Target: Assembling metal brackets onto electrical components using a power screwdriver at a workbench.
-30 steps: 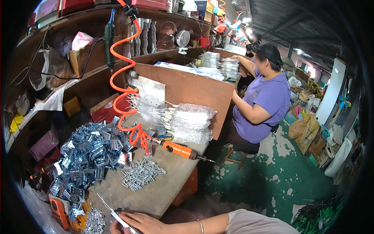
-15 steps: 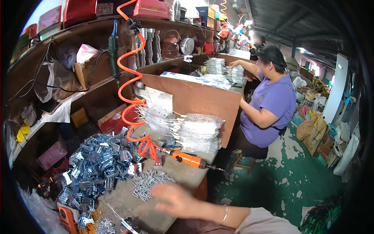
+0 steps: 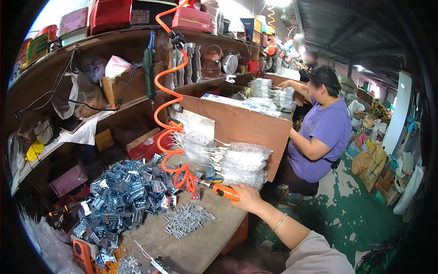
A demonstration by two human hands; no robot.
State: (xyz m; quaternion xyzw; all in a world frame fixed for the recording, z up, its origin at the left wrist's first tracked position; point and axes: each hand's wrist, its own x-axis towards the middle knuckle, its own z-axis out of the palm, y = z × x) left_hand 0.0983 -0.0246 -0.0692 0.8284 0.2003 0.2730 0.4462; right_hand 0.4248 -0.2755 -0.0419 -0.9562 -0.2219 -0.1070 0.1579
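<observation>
Right grip [image 3: 247,198] wrapped round orange driver [image 3: 225,192], beyond and right of screw pile [image 3: 188,220]; likely rigid, hefty, best held mid-barrel; left hand unseen.

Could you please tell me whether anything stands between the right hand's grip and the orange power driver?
Nothing visible does: the right hand's grip is on the orange power driver, and the coiled orange hose joins its other end.
</observation>
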